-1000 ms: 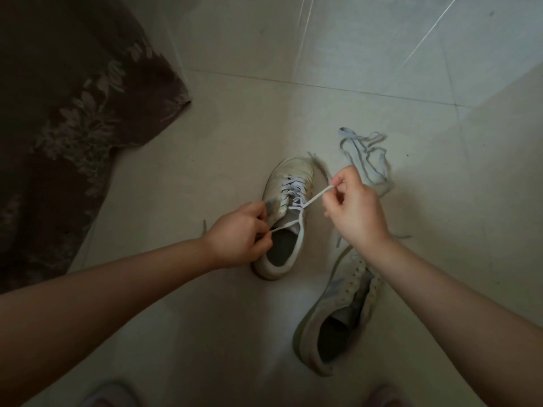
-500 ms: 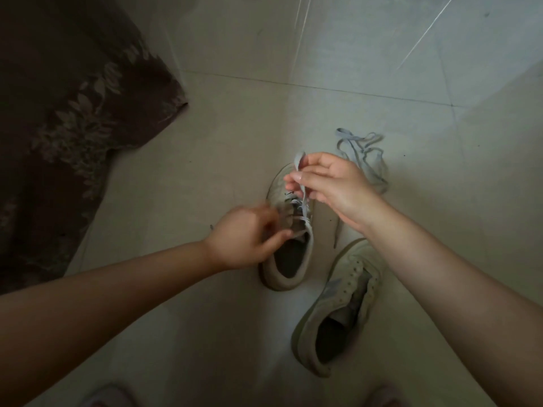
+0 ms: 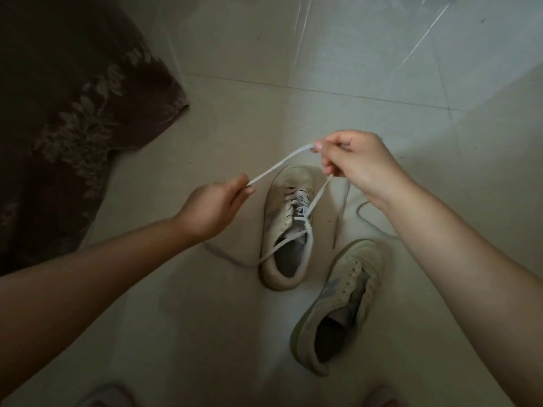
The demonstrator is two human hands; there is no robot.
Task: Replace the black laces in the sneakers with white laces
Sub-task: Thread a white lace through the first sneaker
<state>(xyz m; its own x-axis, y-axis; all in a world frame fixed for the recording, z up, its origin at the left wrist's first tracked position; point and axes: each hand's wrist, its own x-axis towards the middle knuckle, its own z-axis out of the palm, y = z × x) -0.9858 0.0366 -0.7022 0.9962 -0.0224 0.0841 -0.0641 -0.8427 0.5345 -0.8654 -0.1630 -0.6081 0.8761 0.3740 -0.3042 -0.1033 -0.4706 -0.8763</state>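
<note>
Open tiled floor [image 3: 235, 118] ahead and to the right, bare past both sneakers. Blocked on the left by a dark patterned rug [image 3: 67, 107]. Straight ahead, 1 laced sneaker [image 3: 286, 230], with a second sneaker [image 3: 338, 306] just beside it, nearer and to the right. Strung taut above the floor between left hand [image 3: 211, 210] and right hand [image 3: 355, 163]: a white lace [image 3: 279, 165], barring passage there. Loose lace [image 3: 340, 218] trailing between the sneakers.
</note>
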